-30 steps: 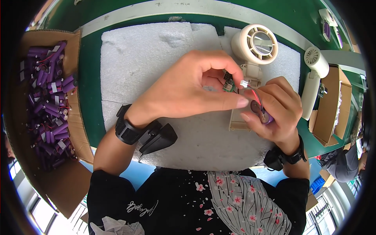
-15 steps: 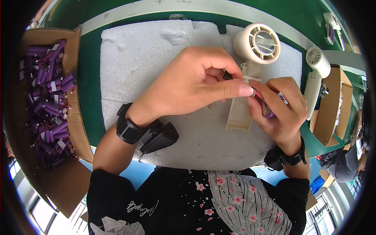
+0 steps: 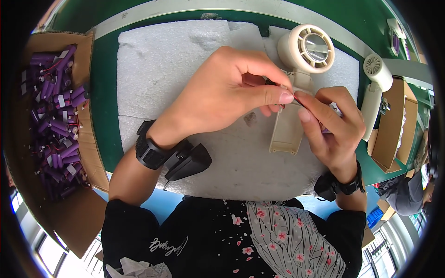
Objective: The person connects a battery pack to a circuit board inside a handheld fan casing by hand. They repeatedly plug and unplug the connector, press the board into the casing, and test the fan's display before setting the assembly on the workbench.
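Observation:
My left hand [image 3: 227, 92] is closed, thumb and forefinger pinched at the thin wires [image 3: 295, 97]. A small dark part, perhaps a circuit board [image 3: 270, 82], shows between its fingers. Close beside it, my right hand [image 3: 336, 127] pinches the other end of the wires with its forefinger. Mostly hidden in its curled fingers is a purple battery cell [image 3: 326, 129]. Under both hands lies a cream handheld fan, its round head [image 3: 308, 48] pointing away from me and its hollow open handle [image 3: 284, 132] toward me.
White foam sheets [image 3: 162, 60] cover the green table. At left stands a cardboard box [image 3: 85, 153] holding many purple wired cells [image 3: 60, 120]. To the right are another cream fan [image 3: 378, 74] and a smaller cardboard box [image 3: 387, 134]. A person [image 3: 408, 197] is at far right.
My hands have come closer together at the wires, with the left fingertips slightly higher. My right thumb has opened away from the forefinger. The fan has shifted slightly up and right.

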`<action>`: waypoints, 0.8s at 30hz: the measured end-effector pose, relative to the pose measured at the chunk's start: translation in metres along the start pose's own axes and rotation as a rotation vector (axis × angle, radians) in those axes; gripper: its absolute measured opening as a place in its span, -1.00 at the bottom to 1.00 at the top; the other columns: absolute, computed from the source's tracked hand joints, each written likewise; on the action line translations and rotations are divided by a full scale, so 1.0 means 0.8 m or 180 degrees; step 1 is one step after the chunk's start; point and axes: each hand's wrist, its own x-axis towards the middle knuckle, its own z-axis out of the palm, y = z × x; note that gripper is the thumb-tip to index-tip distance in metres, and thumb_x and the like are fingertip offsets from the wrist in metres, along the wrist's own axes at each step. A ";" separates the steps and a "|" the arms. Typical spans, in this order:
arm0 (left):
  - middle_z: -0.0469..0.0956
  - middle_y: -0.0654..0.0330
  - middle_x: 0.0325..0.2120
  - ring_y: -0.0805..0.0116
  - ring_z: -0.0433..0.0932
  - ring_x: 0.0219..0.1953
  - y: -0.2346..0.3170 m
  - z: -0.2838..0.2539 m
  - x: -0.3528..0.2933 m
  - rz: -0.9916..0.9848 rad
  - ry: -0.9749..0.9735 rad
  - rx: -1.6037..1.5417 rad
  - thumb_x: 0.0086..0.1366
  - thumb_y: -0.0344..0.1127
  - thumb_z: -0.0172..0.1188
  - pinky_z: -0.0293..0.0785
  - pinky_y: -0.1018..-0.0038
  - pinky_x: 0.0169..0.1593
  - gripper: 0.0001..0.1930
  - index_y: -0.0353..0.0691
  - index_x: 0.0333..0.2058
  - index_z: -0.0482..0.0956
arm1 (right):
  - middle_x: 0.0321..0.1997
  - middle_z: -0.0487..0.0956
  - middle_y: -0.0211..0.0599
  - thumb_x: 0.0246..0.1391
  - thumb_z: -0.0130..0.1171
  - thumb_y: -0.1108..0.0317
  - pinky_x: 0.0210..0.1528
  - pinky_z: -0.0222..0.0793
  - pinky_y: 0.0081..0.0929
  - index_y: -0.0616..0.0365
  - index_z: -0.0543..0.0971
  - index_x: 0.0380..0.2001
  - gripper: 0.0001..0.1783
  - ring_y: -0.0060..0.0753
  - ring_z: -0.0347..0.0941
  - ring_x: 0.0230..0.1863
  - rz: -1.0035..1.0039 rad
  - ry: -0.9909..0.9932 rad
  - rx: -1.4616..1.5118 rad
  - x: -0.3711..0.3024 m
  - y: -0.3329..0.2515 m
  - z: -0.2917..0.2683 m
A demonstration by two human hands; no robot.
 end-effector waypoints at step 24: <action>0.59 0.18 -0.26 0.50 0.58 -0.23 0.001 -0.008 0.001 0.0125 -0.0280 0.0244 0.14 -0.60 0.26 0.53 0.60 -0.14 -0.69 -0.30 -0.10 0.60 | -0.44 0.44 -0.33 -0.15 0.38 0.50 -0.60 0.30 -0.54 0.17 0.67 -0.38 -0.82 -0.44 0.41 -0.59 0.0324 -0.0085 0.0170 0.002 -0.005 0.003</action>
